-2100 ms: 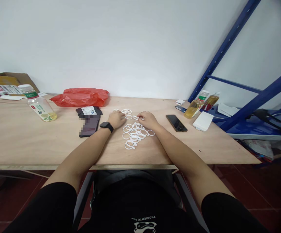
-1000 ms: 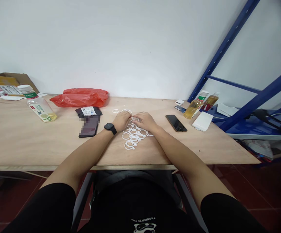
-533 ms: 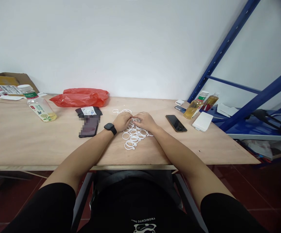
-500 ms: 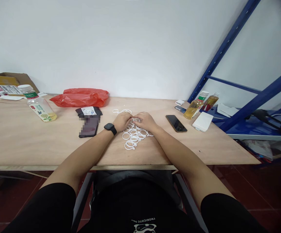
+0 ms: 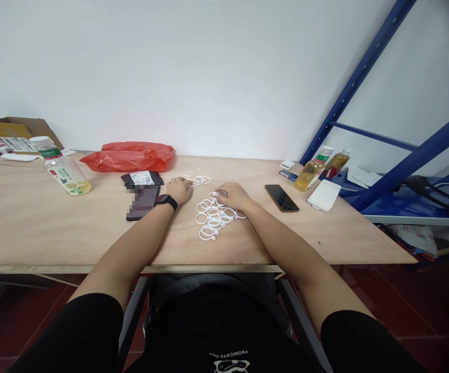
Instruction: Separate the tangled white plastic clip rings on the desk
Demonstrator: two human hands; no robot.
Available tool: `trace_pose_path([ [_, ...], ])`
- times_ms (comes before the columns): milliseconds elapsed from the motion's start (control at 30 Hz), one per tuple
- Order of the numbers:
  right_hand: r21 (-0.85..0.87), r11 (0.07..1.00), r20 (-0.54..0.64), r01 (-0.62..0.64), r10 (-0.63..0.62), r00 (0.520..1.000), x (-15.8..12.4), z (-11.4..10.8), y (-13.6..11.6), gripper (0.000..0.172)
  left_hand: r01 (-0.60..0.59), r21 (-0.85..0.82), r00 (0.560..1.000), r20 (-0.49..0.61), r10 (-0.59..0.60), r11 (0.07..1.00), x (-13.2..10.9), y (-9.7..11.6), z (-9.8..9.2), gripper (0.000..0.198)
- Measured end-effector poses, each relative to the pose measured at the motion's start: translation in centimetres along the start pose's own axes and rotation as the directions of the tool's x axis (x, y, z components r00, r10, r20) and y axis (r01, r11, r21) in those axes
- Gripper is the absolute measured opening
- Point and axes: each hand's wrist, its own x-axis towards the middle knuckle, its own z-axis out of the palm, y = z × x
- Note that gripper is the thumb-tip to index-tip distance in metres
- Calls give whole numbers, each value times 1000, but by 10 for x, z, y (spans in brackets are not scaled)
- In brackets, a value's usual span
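A loose pile of white plastic rings [image 5: 208, 221], each with a small knob, lies on the wooden table in front of me. My right hand [image 5: 235, 198] rests at the pile's upper right edge, its thumb and index finger closed on a white ring [image 5: 221, 194]. Farther back lies a smaller group of white rings [image 5: 200, 181]. My left hand [image 5: 179, 190], below a black smartwatch [image 5: 167, 201], is at the left end of this group. Its fingers are stretched out over the tabletop, and the fingertips touch or partly cover the nearest ring.
Left of my hands are a dark phone [image 5: 145, 201], a black packet [image 5: 142, 178], a red plastic bag [image 5: 131, 157] and a bottle [image 5: 67, 173]. To the right lie another phone [image 5: 281, 198], a white case [image 5: 324, 195] and a bottle of yellow drink [image 5: 308, 173], near a blue metal frame [image 5: 358, 83].
My left hand has moved left, away from my right hand, to the small far group of rings. The right hand has stayed at the pile.
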Motion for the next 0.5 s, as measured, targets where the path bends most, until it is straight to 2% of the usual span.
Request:
trace_pose_path([
  [200,12,1000,15,15,-16,1000,-1,-2,0,28,-83,7,996,25,82,997,2,5,0,35],
  [300,32,999,-15,37,-36,999,-1,-1,0,29,-124,-52,990,-80,119,991,4,3,3,31],
  [400,43,998,-46,47,-45,998,-1,0,1,28,-133,-136,976,-191,106,982,6,3,4,27],
  [500,55,997,-67,46,-42,997,-1,1,1,27,-121,-189,975,-206,82,974,6,6,1,27],
])
